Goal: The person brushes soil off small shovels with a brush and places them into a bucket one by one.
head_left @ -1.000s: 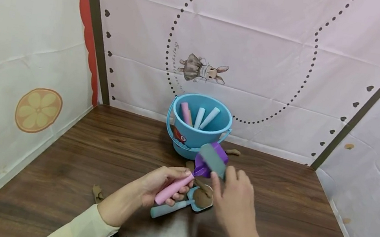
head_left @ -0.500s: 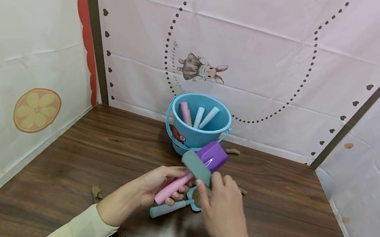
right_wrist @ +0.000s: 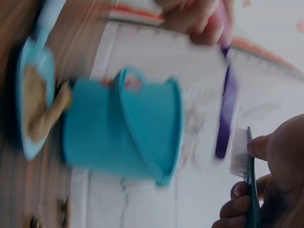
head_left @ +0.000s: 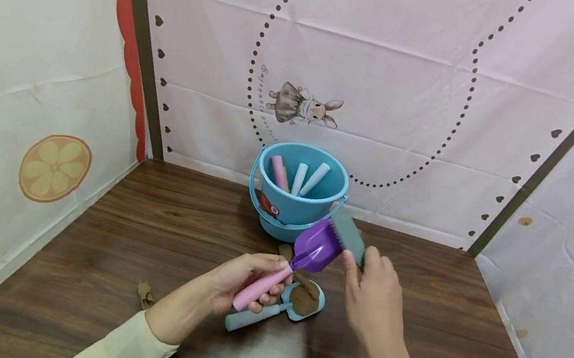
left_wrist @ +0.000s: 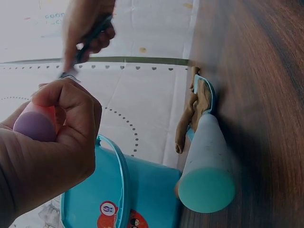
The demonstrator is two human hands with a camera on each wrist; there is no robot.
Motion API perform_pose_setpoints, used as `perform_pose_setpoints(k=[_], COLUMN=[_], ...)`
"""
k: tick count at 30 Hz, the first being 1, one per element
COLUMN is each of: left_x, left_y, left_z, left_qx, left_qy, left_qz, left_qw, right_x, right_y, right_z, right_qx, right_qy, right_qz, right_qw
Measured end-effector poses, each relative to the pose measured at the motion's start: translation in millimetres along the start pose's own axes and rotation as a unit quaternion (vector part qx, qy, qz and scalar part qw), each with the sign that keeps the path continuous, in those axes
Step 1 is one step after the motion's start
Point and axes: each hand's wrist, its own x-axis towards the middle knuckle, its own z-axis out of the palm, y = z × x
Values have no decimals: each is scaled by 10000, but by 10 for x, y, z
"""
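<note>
A toy shovel with a purple blade (head_left: 317, 247) and pink handle (head_left: 259, 289) is gripped by my left hand (head_left: 239, 278), raised above the table. My right hand (head_left: 375, 291) pinches a grey-green brush (head_left: 348, 237); its pale bristles (right_wrist: 239, 152) face the purple blade in the right wrist view. The brush stands at the blade's right edge in the head view; whether they touch I cannot tell. Below my left hand lies a light-blue shovel (head_left: 252, 318) with brown clay-like material (head_left: 304, 299) in its scoop.
A blue bucket (head_left: 299, 204) with several pink and pale-blue handles inside stands at the back, against a printed cloth wall. Brown lumps (head_left: 145, 294) lie on the wood table (head_left: 95, 251), one left of my forearm, another near the bucket's base.
The brush first swept left across the purple shovel to near its neck, then moved back right to the blade's far edge. The purple blade turned slightly; my left hand stayed in place.
</note>
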Motion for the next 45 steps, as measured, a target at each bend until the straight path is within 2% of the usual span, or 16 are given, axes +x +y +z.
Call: perform_pose_setpoints(k=[6,8,10,14,16,19,23,27,29,32,36,40,45], left_x=[-6,-9,-12,-16,-14,-10,0,5,1,-11,-34,-40,-37], left_y=[16,20,20,8,0,-9,-12,-3,0,8,12,10,31], left_z=[1,7,16,27,27,20,3,-8,-2,9,18,15,8], left_qx=[-128,-118,-34,114,134,111,49,-4,27,191,397,409,410], left_qy=[-86,-60,5,152,168,164,216,246,270,391,493,369,272], left_qz=[103,130,124,68,46,11,-17,-21,-46,-25,-19,-42,-44], left_qw=[9998,9998,9999,9998,9998,9998,9998,9997,9996,9990,9980,9985,9988], right_x=[-208,-229,-205,-81,-28,-14,-123,-261,-295,-247,-79,48,77], right_y=[-305,-328,-289,-91,3,43,-116,-296,-321,-269,-76,110,168], right_z=[67,83,82,37,4,-29,-15,73,121,151,102,0,-72], right_qx=[158,135,72,-28,-105,-116,-18,-93,-149,-172,-135,-191,-198], right_qy=[-616,-713,-590,-104,14,124,73,-282,-407,-316,41,-72,-225], right_qz=[-849,-914,-819,-298,-71,6,-364,-929,-1009,-884,-380,116,289], right_qw=[9944,9932,9949,9995,9999,9999,9993,9952,9939,9954,9992,9997,9991])
